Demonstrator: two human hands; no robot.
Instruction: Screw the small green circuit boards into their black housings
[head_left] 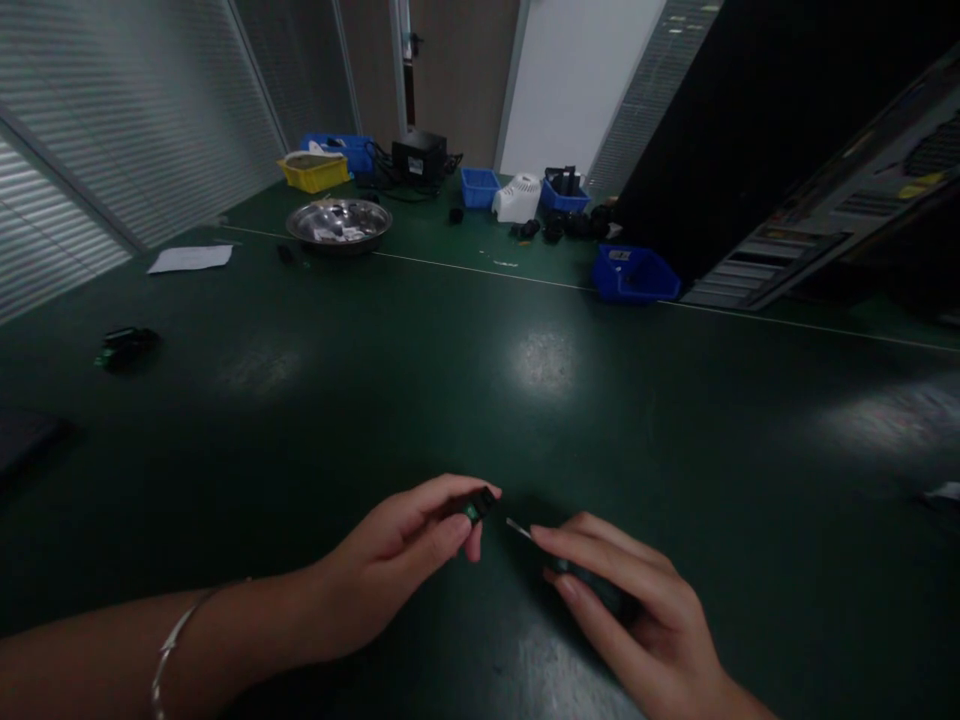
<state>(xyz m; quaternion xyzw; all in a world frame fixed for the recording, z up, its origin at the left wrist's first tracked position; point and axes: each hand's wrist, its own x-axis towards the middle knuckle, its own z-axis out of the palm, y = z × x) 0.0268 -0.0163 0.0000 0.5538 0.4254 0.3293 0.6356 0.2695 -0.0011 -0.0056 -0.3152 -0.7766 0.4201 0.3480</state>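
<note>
Between the thumb and fingers of my left hand (409, 545) is a small black part with a green patch (478, 506), perhaps a connector. My right hand (637, 595) is closed around a screwdriver (519, 529) with a thin metal shaft and a dark handle, mostly hidden by the fingers. The shaft's tip points up and left toward the black part, with a small gap between them. Both hands are just above the near part of the green table (420, 390).
Dark parts with some green (127, 346) lie at the left, near a sheet of paper (190, 259). Farther back stand a metal bowl (300, 222), a yellow bin (316, 178), a black box (420, 158), a white housing (517, 198) and a blue bin (636, 276).
</note>
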